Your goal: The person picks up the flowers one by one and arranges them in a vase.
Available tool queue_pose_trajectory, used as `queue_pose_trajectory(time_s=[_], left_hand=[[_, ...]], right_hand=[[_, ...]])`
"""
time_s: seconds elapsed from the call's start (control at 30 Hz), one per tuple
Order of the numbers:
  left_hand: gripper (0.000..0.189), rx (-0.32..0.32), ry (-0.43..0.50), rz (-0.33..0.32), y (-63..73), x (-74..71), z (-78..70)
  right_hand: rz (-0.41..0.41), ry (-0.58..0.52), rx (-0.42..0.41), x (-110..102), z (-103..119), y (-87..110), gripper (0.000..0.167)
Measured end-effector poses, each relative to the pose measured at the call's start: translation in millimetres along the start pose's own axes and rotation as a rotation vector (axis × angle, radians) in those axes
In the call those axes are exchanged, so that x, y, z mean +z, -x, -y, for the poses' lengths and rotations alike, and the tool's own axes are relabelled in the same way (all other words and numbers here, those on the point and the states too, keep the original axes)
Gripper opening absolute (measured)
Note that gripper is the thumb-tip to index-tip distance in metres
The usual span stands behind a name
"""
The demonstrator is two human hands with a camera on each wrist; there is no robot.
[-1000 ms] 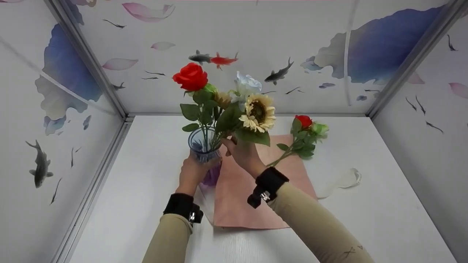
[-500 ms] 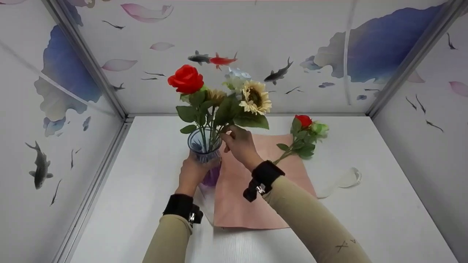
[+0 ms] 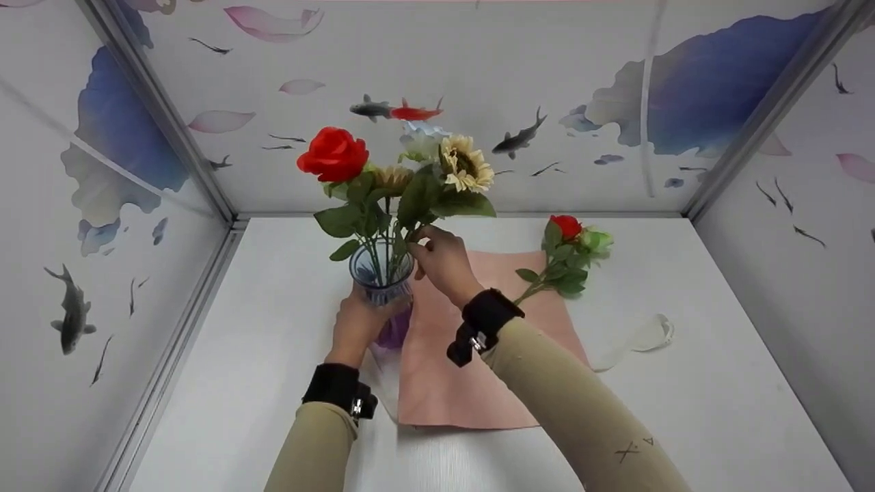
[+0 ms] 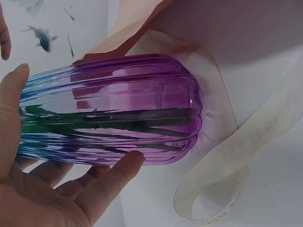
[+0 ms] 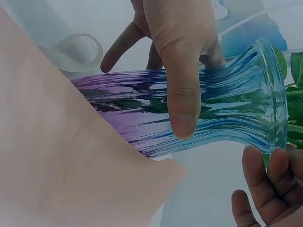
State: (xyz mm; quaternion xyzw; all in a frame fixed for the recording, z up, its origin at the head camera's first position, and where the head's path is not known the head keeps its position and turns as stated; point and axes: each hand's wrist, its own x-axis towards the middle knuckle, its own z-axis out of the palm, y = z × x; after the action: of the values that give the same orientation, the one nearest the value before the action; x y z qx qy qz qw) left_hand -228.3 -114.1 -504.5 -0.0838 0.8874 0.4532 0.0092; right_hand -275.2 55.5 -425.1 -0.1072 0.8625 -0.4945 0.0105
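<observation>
A ribbed glass vase [image 4: 142,90], blue at the neck and purple at the base, is gripped around its upper body by my left hand [image 3: 359,321]. Green stems run down inside it. Above the rim spread a red rose [image 3: 333,155], a pale blue-white flower [image 3: 420,139], a cream sunflower [image 3: 467,164] and a second yellowish bloom [image 3: 392,180], with broad leaves. Just right of the rim, my right hand [image 3: 448,263] pinches among the stems below the sunflower. Its fingertips [image 5: 279,163] sit beside the rim in the right wrist view, where the pinched stem is mostly hidden.
Pink wrapping paper [image 3: 472,383] lies right of the vase and partly covers its base in the right wrist view. A cut red rose [image 3: 566,227] and a green flower [image 3: 597,240] rest across its far right edge. A pale ribbon [image 4: 227,165] curls on the white table [image 3: 718,410].
My right hand has moved left and slightly up toward the vase. The flowers have leaned left with it. My left hand has stayed on the vase.
</observation>
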Motion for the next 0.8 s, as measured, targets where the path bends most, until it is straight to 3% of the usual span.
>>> queue_pose_trajectory(time_s=[0.13,0.4,0.7,0.8], left_hand=[[0.098,-0.005,0.006,0.003,0.0,0.3,0.1],[0.092,-0.041,-0.045,0.011,0.6,1.3,-2.6],[0.073,-0.083,-0.040,0.068,3.3,-0.7,-9.8],[0.078,-0.090,-0.004,0.082,3.1,-1.0,-10.4]], right_hand=[[-0.007,-0.019,0.026,-0.5,1.6,-1.8,0.016],[0.017,-0.166,0.138,-3.0,-2.7,-1.3,0.020],[0.064,-0.268,0.121,-7.0,-12.6,1.9,0.022],[0.073,-0.265,0.112,-8.1,-14.6,2.6,0.021]])
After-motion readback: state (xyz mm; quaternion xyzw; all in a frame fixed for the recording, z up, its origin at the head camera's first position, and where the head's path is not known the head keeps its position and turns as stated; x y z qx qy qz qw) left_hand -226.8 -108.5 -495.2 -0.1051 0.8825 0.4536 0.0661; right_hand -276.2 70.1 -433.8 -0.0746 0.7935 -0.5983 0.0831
